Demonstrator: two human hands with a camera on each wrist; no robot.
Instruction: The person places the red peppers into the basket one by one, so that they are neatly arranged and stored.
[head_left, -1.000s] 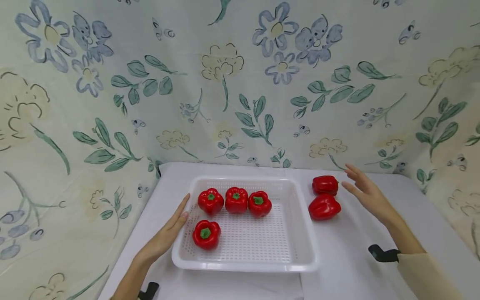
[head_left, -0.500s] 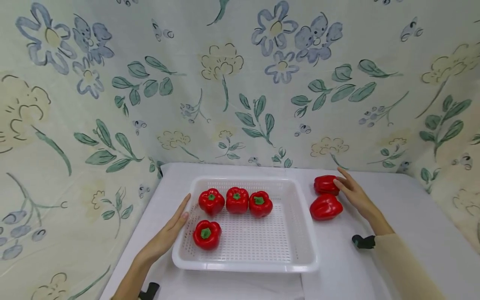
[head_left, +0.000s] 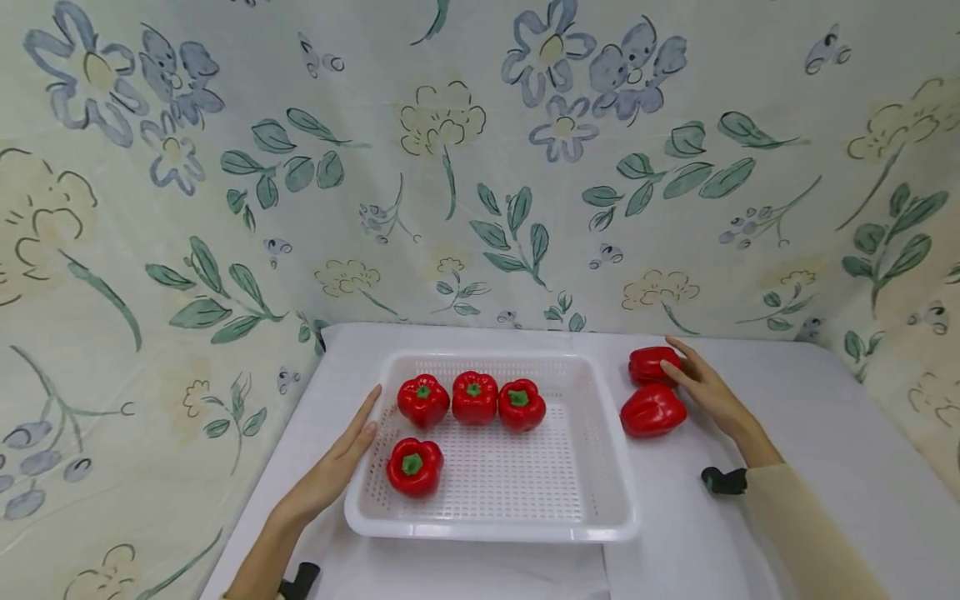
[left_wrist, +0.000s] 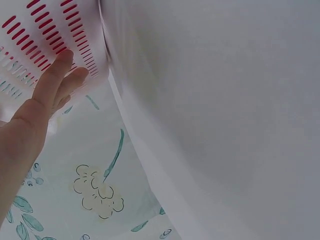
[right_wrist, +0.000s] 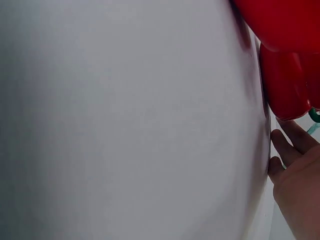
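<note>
My left hand [head_left: 326, 475] lies with straight fingers along the left wall of a white perforated plastic basket [head_left: 495, 533]. In the left wrist view its fingers [left_wrist: 54, 75] touch the slotted side. My right hand [head_left: 708, 392] is at the right end of a red bell pepper [head_left: 648, 365] lying on its side, thumb in front and fingers extended behind. The right wrist view shows the fingers [right_wrist: 287, 147] beside that pepper's green stem [right_wrist: 314, 115], only loosely bent. A second red bell pepper [head_left: 652, 411] lies just nearer, touching the first.
Several red bell peppers stand stem up in the basket: a row along the back, including the middle one [head_left: 474, 398], and one [head_left: 415, 468] at the front left. The table [head_left: 780, 417] has a white cover. A floral cloth [head_left: 450, 208] hangs behind it.
My right hand has moved left from beside the far bell pepper to its stem end, the thumb now overlapping it. The left hand and basket have stayed in place.
</note>
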